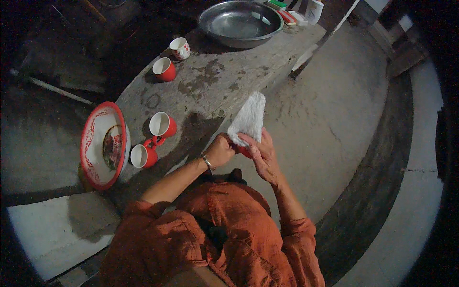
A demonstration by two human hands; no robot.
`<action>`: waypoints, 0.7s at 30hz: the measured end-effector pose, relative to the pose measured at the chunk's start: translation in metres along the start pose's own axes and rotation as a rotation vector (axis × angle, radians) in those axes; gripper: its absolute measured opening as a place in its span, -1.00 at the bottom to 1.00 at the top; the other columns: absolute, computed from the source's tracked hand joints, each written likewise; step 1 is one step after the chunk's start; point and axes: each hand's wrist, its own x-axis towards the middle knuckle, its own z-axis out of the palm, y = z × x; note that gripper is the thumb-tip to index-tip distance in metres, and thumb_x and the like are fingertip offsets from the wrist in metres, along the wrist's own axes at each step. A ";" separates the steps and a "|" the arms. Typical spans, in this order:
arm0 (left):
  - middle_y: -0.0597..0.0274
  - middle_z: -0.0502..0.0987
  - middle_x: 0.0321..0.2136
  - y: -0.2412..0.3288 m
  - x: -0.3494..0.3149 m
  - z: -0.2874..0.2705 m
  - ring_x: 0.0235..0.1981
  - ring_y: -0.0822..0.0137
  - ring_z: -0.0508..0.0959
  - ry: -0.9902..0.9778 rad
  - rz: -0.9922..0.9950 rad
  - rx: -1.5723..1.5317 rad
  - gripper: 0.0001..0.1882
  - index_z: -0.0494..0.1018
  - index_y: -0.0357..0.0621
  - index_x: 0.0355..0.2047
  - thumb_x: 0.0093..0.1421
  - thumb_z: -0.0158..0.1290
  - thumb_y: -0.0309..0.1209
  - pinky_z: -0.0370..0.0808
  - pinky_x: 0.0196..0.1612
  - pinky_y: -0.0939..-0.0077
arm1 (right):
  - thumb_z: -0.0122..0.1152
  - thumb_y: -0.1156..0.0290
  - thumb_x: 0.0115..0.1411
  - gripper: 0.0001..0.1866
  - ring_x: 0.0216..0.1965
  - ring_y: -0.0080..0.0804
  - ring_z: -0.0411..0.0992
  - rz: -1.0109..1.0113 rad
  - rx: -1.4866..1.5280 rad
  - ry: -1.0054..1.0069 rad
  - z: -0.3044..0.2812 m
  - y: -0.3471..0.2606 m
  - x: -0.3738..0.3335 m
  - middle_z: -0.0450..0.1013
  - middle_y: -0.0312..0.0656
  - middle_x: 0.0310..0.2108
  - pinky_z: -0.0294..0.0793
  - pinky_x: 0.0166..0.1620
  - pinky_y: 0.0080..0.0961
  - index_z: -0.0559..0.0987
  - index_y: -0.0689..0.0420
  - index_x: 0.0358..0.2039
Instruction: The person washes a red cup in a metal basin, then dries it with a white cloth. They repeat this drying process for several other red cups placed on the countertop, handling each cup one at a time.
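Observation:
Both my hands meet just off the near edge of the concrete table, in front of my body. My right hand (264,157) is closed on a white cloth (249,117), whose loose end points up and away. Under the cloth a small part of a red mug (244,151) shows, and the rest is hidden. My left hand (221,150) is closed at the left side of this mug; its fingertips are out of sight. To the left, two red mugs with white insides, a farther mug (163,124) and a nearer mug (144,156), stand with handles close together.
Farther along the concrete table (201,100) stand another red mug (165,70) and a white patterned cup (180,49). A metal basin (240,24) sits at the far end beside small boxes (287,17) and a white bottle (313,11). A red-rimmed enamel basin (103,146) is at left.

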 end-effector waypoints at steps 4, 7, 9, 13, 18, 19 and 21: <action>0.16 0.53 -0.37 -0.007 -0.001 -0.001 -0.30 0.48 0.48 -0.092 0.034 0.019 -0.78 0.44 -0.29 -0.35 -0.06 -0.03 -0.68 0.43 -0.27 0.47 | -0.25 0.18 0.24 -0.62 0.08 -0.10 0.16 0.079 0.090 0.021 0.003 0.011 -0.001 0.25 0.00 0.03 0.07 0.12 -0.31 0.50 0.03 -0.12; 0.07 0.50 -0.35 -0.010 0.001 -0.010 -0.28 0.35 0.50 -0.238 -0.031 0.202 -0.79 0.44 -0.26 -0.37 -0.07 -0.03 -0.67 0.42 -0.22 0.42 | -0.25 0.15 0.25 -0.61 -0.04 -0.26 0.28 0.382 0.446 -0.039 -0.005 0.006 0.016 0.33 -0.05 -0.06 0.22 0.02 -0.42 0.48 0.07 -0.13; 0.05 0.50 -0.39 -0.002 0.001 -0.008 -0.29 0.21 0.50 -0.267 0.211 0.199 -0.79 0.45 -0.24 -0.38 -0.08 -0.02 -0.67 0.41 -0.22 0.39 | -0.26 0.12 0.25 -0.59 -0.14 -0.36 0.34 0.682 0.809 -0.022 -0.009 0.023 0.027 0.39 -0.14 -0.16 0.28 -0.06 -0.51 0.47 0.12 -0.15; 0.03 0.51 -0.48 0.011 -0.004 -0.005 -0.33 0.09 0.49 -0.211 0.288 0.170 -0.77 0.46 -0.26 -0.38 -0.11 -0.01 -0.67 0.41 -0.25 0.37 | -0.26 0.06 0.24 -0.54 -0.27 -0.44 0.38 0.672 0.553 -0.084 -0.014 0.032 0.020 0.42 -0.20 -0.23 0.35 -0.13 -0.48 0.42 0.11 -0.09; 0.09 0.53 -0.47 -0.004 -0.004 -0.006 -0.39 0.36 0.50 -0.110 -0.034 0.119 -0.78 0.45 -0.31 -0.37 -0.09 -0.03 -0.67 0.41 -0.29 0.47 | -0.20 0.19 0.21 -0.62 -0.07 -0.16 0.30 -0.160 -0.407 0.032 0.002 -0.021 0.004 0.31 0.04 -0.06 0.23 0.02 -0.30 0.43 0.04 -0.04; 0.11 0.53 -0.48 -0.015 -0.005 -0.004 -0.40 0.40 0.49 -0.082 0.005 0.075 -0.79 0.44 -0.32 -0.37 -0.08 -0.04 -0.66 0.41 -0.30 0.49 | -0.15 0.24 0.17 -0.63 0.01 0.00 0.22 -0.202 -0.446 0.005 0.003 -0.022 0.003 0.23 0.08 0.02 0.16 0.07 -0.25 0.44 0.07 -0.06; 0.15 0.53 -0.49 -0.015 -0.006 0.000 -0.44 0.47 0.47 -0.063 0.037 -0.033 -0.82 0.44 -0.33 -0.37 -0.05 -0.03 -0.63 0.40 -0.32 0.53 | -0.15 0.22 0.18 -0.62 0.03 -0.01 0.21 -0.050 -0.158 0.016 0.005 -0.006 0.000 0.22 0.08 0.02 0.16 0.07 -0.26 0.43 0.09 -0.05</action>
